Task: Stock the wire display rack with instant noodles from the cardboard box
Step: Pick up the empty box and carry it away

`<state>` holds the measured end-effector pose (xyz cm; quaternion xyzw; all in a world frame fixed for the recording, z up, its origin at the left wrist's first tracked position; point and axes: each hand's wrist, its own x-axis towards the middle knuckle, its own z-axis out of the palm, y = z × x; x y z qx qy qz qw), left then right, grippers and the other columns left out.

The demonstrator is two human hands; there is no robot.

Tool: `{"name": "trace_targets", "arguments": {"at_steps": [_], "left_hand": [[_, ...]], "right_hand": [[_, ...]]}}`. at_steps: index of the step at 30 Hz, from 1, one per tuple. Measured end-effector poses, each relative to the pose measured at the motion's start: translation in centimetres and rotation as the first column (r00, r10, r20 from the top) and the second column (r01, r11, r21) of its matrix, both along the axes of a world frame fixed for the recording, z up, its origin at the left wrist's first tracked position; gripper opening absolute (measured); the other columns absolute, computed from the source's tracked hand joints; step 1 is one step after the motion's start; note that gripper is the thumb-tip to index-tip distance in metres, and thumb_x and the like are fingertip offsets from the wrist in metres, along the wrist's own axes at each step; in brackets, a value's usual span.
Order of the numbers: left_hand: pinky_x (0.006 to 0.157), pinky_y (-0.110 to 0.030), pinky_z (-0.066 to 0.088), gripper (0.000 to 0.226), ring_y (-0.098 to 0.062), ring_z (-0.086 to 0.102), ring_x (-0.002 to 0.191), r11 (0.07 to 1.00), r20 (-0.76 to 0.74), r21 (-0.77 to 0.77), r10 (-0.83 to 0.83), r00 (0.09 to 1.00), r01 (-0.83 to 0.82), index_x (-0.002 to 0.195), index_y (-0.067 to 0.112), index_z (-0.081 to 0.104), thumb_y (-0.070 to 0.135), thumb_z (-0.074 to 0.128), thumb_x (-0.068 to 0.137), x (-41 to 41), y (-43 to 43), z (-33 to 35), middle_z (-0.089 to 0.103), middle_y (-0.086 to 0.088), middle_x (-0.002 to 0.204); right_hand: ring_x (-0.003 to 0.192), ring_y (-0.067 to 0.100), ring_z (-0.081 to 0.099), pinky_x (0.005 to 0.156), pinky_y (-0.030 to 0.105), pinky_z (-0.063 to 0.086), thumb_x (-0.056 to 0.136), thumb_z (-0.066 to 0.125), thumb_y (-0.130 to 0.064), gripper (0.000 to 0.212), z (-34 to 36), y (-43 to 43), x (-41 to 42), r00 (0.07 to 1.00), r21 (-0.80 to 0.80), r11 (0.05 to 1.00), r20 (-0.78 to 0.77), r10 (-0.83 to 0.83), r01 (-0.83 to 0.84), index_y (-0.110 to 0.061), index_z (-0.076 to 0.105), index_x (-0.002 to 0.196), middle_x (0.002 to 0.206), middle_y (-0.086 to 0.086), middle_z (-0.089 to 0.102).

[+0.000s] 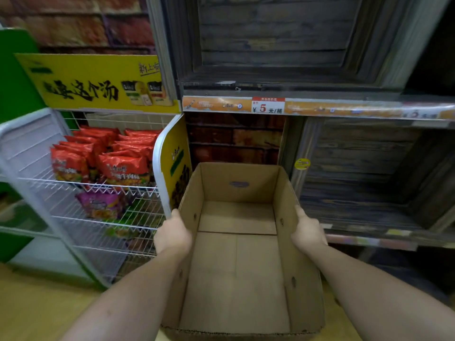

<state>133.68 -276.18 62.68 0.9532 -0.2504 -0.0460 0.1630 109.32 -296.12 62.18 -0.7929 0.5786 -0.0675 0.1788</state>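
Observation:
An open cardboard box (236, 262) is held in front of me, and nothing lies inside it. My left hand (172, 233) grips its left wall and my right hand (307, 232) grips its right wall. To the left stands the white wire display rack (81, 232). Its upper tier holds two rows of red instant noodle packs (123, 166). A purple noodle pack (101, 205) and green packs (123, 230) lie on the tiers below.
A yellow sign (93, 82) tops the rack and a yellow side panel (176, 166) sits beside the box. Dark wooden shelves (357, 173) with a price strip (268, 105) stand behind and to the right. The floor (37, 303) is light wood.

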Motion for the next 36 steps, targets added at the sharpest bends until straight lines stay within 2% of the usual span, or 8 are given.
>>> {"name": "trace_targets", "arguments": {"at_steps": [7,10,15,21,23,28,32,36], "left_hand": [[0.067,-0.036,0.051,0.045,-0.026,0.063,0.085,0.999,0.014,0.002,-0.038,0.999,0.038,0.141,0.016,0.043,0.014,0.056,0.098,-4.6,7.2,1.1,0.066,-0.006,0.097],[0.077,-0.039,0.054,0.042,-0.03,0.069,0.1,0.999,-0.007,0.001,-0.048,0.999,0.048,0.137,0.017,0.045,0.017,0.06,0.098,-6.3,11.1,1.0,0.07,-0.01,0.11],[0.086,-0.042,0.055,0.031,-0.033,0.067,0.104,1.0,-0.026,-0.002,-0.007,1.0,0.007,0.125,0.015,0.047,0.014,0.06,0.097,-8.1,18.5,1.0,0.069,-0.012,0.111],[0.088,-0.039,0.056,0.027,-0.033,0.068,0.107,0.979,-0.036,0.01,0.203,0.979,-0.203,0.122,0.016,0.048,0.015,0.058,0.097,-7.8,29.0,1.2,0.07,-0.012,0.114],[0.085,-0.037,0.055,0.025,-0.031,0.067,0.106,0.945,-0.041,-0.008,0.327,0.944,-0.328,0.122,0.017,0.049,0.014,0.057,0.098,-7.9,33.2,1.5,0.069,-0.011,0.114],[0.081,-0.037,0.053,0.026,-0.032,0.068,0.105,0.73,-0.053,-0.008,0.682,0.729,-0.684,0.124,0.017,0.052,0.013,0.054,0.099,-11.3,46.9,2.4,0.07,-0.011,0.112],[0.082,-0.036,0.05,0.027,-0.033,0.066,0.111,0.457,-0.032,-0.001,0.889,0.457,-0.889,0.123,0.021,0.053,0.016,0.052,0.097,-18.3,59.5,2.6,0.068,-0.01,0.118],[0.091,-0.04,0.052,0.029,-0.034,0.064,0.117,0.147,-0.043,-0.037,0.988,0.149,-0.988,0.125,0.02,0.054,0.037,0.051,0.102,-28.4,71.5,4.1,0.067,-0.013,0.125]], "right_hand": [[0.092,0.023,0.066,0.078,0.041,0.062,0.091,0.059,0.0,0.087,1.5,8.7,-5.4,0.991,-0.009,0.996,0.094,-0.093,0.094,-0.035,0.017,0.16,0.106,0.008,0.065],[0.091,0.021,0.067,0.075,0.041,0.063,0.092,0.06,-0.001,0.087,2.1,12.6,-7.2,0.99,-0.013,0.997,0.115,-0.079,0.081,-0.036,0.018,0.159,0.108,0.008,0.065],[0.096,0.024,0.067,0.077,0.04,0.063,0.093,0.057,-0.001,0.082,2.6,19.4,-8.5,0.995,-0.013,0.999,0.092,-0.045,0.047,-0.034,0.021,0.159,0.11,0.009,0.066],[0.1,0.025,0.067,0.079,0.035,0.061,0.091,0.058,0.001,0.083,3.6,24.8,-3.9,0.981,-0.014,0.984,0.069,0.181,-0.18,-0.032,0.023,0.159,0.119,0.011,0.066],[0.101,0.027,0.067,0.081,0.04,0.062,0.09,0.06,-0.004,0.083,4.5,27.0,-0.9,0.949,-0.032,0.951,0.066,0.308,-0.307,-0.032,0.024,0.159,0.121,0.012,0.066],[0.116,0.039,0.061,0.095,0.043,0.054,0.095,0.057,-0.025,0.073,6.6,36.2,6.5,0.74,0.024,0.741,0.076,0.668,-0.671,-0.033,0.022,0.159,0.133,0.02,0.06],[0.116,0.04,0.06,0.094,0.043,0.052,0.092,0.058,-0.03,0.066,6.9,48.0,9.7,0.462,0.064,0.457,0.122,0.879,-0.887,-0.033,0.032,0.152,0.131,0.021,0.061],[0.114,0.037,0.062,0.09,0.038,0.051,0.093,0.058,-0.025,0.068,6.6,62.8,9.0,0.161,0.079,0.15,0.166,0.973,-0.986,-0.032,0.032,0.155,0.127,0.019,0.063]]}}
